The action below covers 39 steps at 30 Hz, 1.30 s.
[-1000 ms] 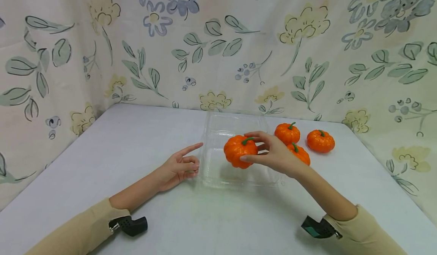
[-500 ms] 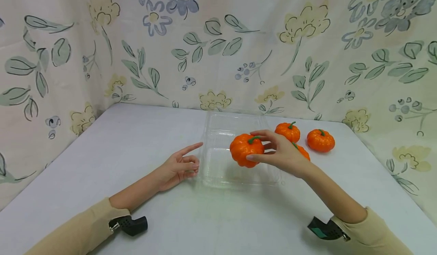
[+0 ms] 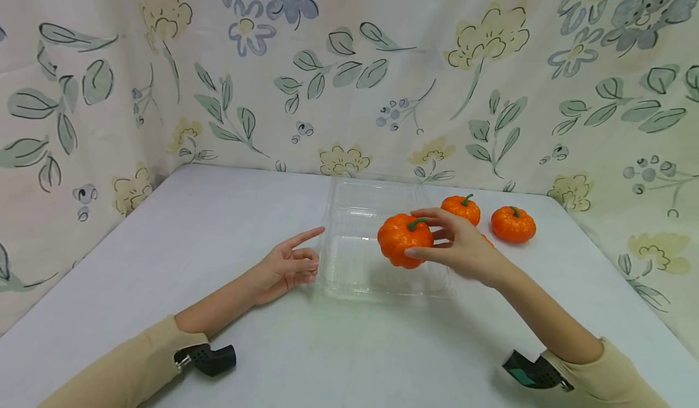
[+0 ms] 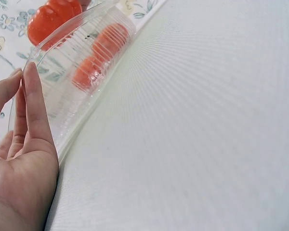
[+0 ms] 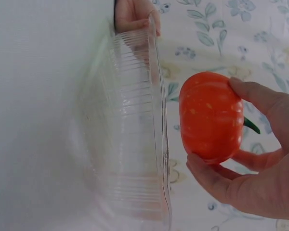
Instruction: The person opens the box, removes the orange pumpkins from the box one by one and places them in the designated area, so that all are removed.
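Observation:
A small orange toy pumpkin with a green stem (image 3: 401, 241) is held up over the clear plastic container (image 3: 355, 280). My right hand (image 3: 466, 247) grips it from the right side, thumb in front and fingers behind. In the right wrist view the pumpkin (image 5: 209, 118) shows above the container's rim (image 5: 164, 144), apart from it. At the container's left side, my left hand (image 3: 284, 271) pinches the rim between thumb and fingers, its index finger stretched along the edge. The left wrist view shows the thumb and fingertips (image 4: 32, 77) at that rim.
Right of the container lie more orange pumpkins: one at the back (image 3: 460, 206), one farther right (image 3: 513, 224), and one mostly hidden behind my right hand. A white-covered table (image 3: 240, 214) carries everything, with a flowered cloth (image 3: 338, 104) rising behind.
My right hand has moved to the right with the pumpkin, still above the container, and now covers more of the pumpkin behind it. The left hand and the container have stayed put.

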Tool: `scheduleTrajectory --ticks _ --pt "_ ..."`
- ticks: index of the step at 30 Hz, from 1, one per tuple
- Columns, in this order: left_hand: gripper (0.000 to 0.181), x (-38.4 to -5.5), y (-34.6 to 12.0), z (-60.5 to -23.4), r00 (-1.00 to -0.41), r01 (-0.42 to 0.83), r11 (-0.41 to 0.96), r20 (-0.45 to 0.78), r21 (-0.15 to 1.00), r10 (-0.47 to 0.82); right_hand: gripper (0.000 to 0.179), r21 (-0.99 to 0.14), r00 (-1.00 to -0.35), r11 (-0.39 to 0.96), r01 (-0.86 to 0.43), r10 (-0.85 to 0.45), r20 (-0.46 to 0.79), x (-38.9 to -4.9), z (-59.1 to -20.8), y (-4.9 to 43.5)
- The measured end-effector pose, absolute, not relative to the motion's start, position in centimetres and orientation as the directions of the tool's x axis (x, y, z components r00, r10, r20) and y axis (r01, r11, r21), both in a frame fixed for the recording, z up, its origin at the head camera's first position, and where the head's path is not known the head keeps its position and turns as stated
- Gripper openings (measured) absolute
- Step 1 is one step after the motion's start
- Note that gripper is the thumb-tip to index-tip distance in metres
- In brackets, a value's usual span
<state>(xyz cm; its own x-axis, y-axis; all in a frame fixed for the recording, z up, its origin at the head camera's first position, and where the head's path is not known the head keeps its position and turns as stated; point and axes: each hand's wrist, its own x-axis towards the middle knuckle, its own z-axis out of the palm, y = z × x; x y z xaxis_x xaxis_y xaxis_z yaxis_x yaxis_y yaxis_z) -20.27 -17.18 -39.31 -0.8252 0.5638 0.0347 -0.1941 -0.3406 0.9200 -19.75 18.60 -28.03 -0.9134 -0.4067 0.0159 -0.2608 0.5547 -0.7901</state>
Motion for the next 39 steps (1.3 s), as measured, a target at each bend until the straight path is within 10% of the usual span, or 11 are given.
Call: scheduleTrajectory --ticks 39 --pt "0.077 -20.4 -17.2 -39.3 -0.834 -0.218 -0.366 0.022 0.905 0.551 0.072 -0.724 -0.956 0.653 -0.224 -0.292 0.033 -17.9 -26.8 25.0"
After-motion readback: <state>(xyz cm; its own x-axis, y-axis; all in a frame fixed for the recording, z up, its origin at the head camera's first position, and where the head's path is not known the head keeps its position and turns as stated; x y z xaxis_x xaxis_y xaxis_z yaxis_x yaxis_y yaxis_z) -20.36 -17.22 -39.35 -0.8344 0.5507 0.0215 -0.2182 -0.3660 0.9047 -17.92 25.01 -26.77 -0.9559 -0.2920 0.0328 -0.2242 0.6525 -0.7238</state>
